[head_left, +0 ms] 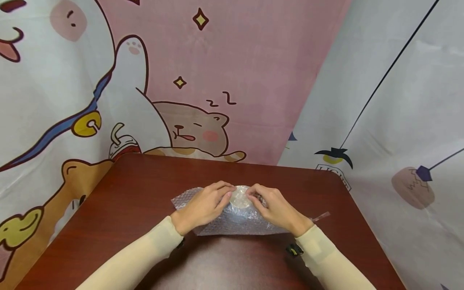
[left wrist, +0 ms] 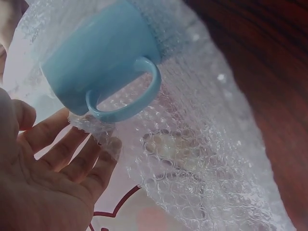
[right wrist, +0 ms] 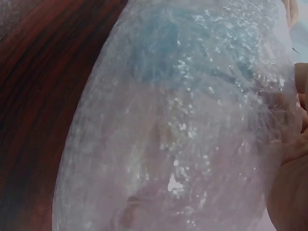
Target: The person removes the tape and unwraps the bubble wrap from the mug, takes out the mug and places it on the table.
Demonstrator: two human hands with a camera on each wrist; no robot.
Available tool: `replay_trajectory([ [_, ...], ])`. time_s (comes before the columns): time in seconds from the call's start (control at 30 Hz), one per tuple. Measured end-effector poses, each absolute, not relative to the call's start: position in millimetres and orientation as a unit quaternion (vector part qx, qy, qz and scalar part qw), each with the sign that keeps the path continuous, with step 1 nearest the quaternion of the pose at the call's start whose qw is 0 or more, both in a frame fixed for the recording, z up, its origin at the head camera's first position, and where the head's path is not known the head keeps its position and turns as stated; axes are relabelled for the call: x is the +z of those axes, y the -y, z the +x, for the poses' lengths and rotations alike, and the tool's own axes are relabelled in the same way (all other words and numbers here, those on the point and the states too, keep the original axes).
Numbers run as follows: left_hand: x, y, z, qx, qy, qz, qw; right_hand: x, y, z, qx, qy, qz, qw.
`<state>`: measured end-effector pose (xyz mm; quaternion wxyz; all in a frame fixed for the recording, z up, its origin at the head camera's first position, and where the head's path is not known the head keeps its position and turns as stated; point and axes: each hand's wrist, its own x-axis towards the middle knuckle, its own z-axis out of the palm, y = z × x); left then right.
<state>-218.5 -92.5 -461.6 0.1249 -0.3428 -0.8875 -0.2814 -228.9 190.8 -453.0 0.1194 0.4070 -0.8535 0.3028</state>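
Mug (left wrist: 103, 55) inside bubble wrap (head_left: 246, 225) on table (head_left: 232, 257), between both hands.
Left hand (head_left: 204, 203): fingers relaxed, thumb apart, tips touching wrap edge just beside mug's end; handle (left wrist: 153, 86) on this side. Right hand (head_left: 279, 207): fingers bent at wrap's top, opposite side of mug; cannot tell whether pinching.

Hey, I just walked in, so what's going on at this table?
A person has their left hand and right hand on a piece of bubble wrap above a dark reddish table. A blue mug is inside it. The wrap is open on the left hand's side, where the mug's handle shows bare; on the right hand's side, the blue shows only dimly through it. Whether it's being wrapped or unwrapped, I can't tell.
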Motion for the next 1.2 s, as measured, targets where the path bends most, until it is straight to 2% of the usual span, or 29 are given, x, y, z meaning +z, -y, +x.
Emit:
replay_trajectory([
  [0.5,-462.2,93.1,-221.1,-0.272,0.889,-0.343,0.134,-451.9,-197.8,-220.5,0.321,0.823,0.454,0.114],
  [0.77,-462.7,92.9,-221.7,-0.277,0.888,-0.342,0.132,-457.2,-200.7,-213.0,0.338,0.797,0.494,0.086],
  [0.87,-462.3,92.5,-221.5,-0.281,0.887,-0.342,0.133,-458.2,-201.5,-210.1,0.336,0.799,0.495,0.065],
  [1.2,-461.8,93.0,-221.2,-0.291,0.886,-0.338,0.128,-461.0,-200.5,-199.4,0.311,0.834,0.453,-0.057],
])
